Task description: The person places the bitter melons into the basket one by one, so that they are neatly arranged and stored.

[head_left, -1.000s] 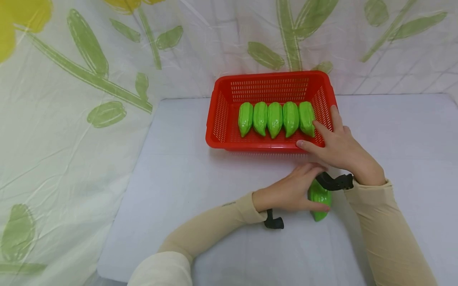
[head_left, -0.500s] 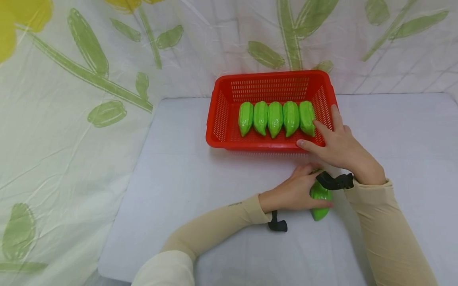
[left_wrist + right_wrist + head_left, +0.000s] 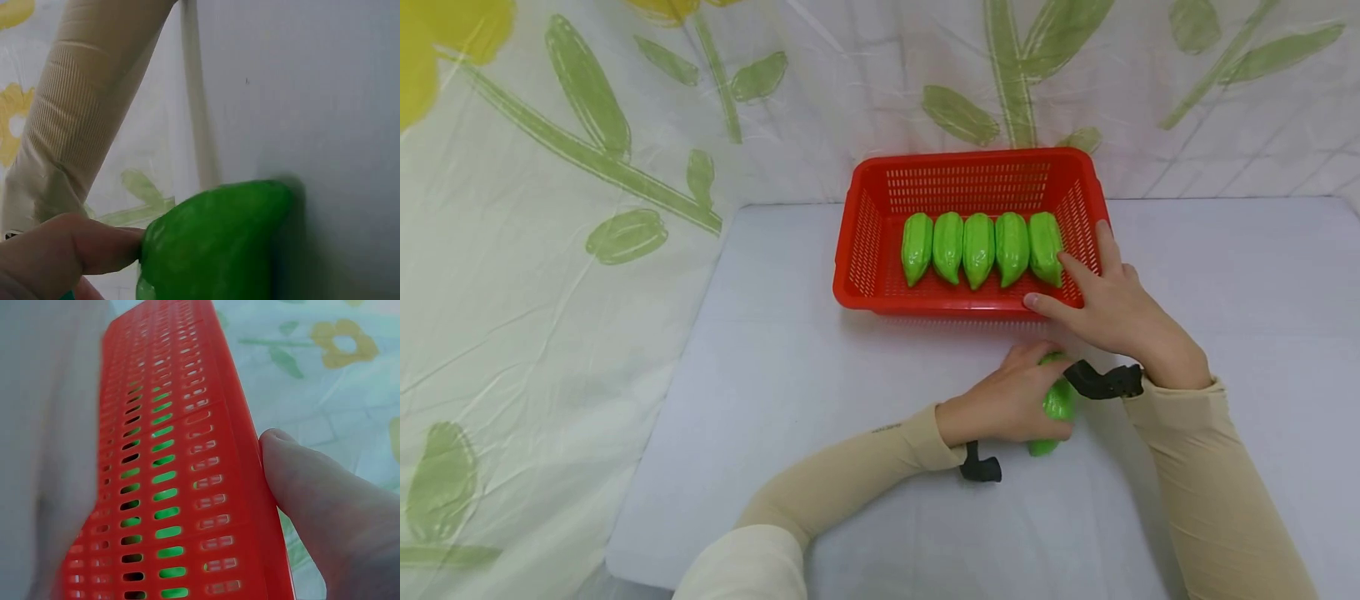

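Observation:
My left hand (image 3: 1011, 400) pinches a glossy green ribbed fruit (image 3: 1058, 404) with a tapered end, low at the table in front of the basket. In the left wrist view the thumb presses the side of this fruit (image 3: 212, 244). A red perforated plastic basket (image 3: 925, 307) holds several similar green fruits (image 3: 978, 250), lined up side by side. At its front right corner rests my right hand (image 3: 1120, 312), fingers spread and straight. Its thumb (image 3: 294, 462) lies at the basket's rim in the right wrist view, while the index finger reaches over the inside beside the rightmost fruit.
A white table (image 3: 760, 350) carries everything, its left edge running diagonally. Behind it hangs a pale curtain (image 3: 850, 83) printed with flowers and leaves. The right wrist (image 3: 1172, 358) and its black camera mount (image 3: 1101, 381) stand close to the held fruit.
My left fingers have closed around the fruit, which has shifted slightly left and tilted. My right hand and the basket have stayed in place.

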`<action>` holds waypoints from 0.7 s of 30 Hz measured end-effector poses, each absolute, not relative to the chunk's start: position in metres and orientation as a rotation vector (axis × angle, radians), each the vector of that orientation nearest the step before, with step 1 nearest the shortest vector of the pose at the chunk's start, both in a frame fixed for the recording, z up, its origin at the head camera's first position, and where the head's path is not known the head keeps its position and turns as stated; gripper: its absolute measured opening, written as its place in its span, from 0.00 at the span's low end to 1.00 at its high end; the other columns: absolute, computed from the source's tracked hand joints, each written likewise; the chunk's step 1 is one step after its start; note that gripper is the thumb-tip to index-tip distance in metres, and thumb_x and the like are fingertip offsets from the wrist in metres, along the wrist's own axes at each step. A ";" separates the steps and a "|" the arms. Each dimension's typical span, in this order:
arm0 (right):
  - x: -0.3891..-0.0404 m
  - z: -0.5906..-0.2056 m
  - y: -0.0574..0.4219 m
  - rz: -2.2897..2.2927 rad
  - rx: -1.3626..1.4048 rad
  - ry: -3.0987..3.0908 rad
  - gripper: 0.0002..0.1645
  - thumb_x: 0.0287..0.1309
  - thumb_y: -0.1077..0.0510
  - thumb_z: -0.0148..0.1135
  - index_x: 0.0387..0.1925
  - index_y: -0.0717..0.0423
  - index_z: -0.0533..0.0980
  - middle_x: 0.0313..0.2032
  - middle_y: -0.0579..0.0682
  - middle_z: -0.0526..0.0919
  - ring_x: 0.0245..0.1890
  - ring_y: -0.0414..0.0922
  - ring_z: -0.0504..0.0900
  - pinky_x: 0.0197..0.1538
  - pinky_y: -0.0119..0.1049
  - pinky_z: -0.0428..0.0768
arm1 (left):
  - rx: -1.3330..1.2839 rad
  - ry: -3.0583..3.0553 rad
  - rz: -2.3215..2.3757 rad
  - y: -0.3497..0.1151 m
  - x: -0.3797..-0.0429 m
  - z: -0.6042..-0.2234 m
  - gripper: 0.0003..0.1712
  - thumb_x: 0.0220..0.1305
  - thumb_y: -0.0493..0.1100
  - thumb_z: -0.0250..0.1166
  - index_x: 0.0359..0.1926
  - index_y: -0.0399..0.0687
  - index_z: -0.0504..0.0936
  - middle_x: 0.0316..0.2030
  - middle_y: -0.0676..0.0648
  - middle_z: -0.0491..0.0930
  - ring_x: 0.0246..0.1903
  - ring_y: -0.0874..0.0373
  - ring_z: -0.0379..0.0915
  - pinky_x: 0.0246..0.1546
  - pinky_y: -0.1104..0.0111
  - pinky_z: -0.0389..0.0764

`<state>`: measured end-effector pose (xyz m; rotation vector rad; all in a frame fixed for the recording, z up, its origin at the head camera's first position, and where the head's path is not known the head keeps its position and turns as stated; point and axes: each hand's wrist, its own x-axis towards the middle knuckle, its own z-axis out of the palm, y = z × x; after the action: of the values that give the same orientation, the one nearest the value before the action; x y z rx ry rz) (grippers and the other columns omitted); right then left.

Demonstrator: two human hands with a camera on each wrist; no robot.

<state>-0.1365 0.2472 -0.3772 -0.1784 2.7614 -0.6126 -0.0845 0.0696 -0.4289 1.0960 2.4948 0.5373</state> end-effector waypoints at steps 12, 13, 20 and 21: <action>-0.135 -0.376 0.247 -0.620 -0.172 2.746 0.63 0.67 0.21 0.50 0.81 0.64 0.49 0.79 0.60 0.12 0.68 0.88 0.51 0.61 0.83 0.61 | 0.985 2.613 0.365 0.062 -0.077 -0.419 0.41 0.59 0.55 0.74 0.74 0.66 0.72 0.73 0.50 0.62 0.66 0.54 0.59 0.34 0.76 0.76; -0.136 -0.376 0.247 -0.618 -0.171 2.745 0.64 0.67 0.21 0.50 0.81 0.64 0.49 0.79 0.60 0.12 0.68 0.88 0.51 0.61 0.84 0.61 | 0.995 2.626 0.346 0.062 -0.077 -0.420 0.41 0.59 0.55 0.74 0.74 0.66 0.72 0.73 0.49 0.62 0.65 0.54 0.59 0.35 0.76 0.77; -0.137 -0.377 0.247 -0.617 -0.169 2.751 0.63 0.66 0.21 0.50 0.81 0.64 0.50 0.79 0.60 0.12 0.68 0.89 0.51 0.60 0.84 0.61 | 1.048 2.714 0.235 0.062 -0.074 -0.425 0.38 0.59 0.54 0.74 0.70 0.61 0.75 0.73 0.46 0.64 0.62 0.52 0.62 0.45 0.74 0.77; -0.137 -0.377 0.247 -0.619 -0.169 2.752 0.63 0.66 0.21 0.50 0.81 0.64 0.50 0.79 0.60 0.12 0.68 0.89 0.51 0.60 0.84 0.61 | 1.052 2.719 0.231 0.061 -0.074 -0.425 0.37 0.59 0.54 0.74 0.70 0.61 0.75 0.72 0.46 0.65 0.62 0.52 0.63 0.46 0.74 0.77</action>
<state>-0.1367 0.2470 -0.3773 -0.1692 2.7522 -0.6190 -0.0741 0.0615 -0.4253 1.0515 2.7193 0.2308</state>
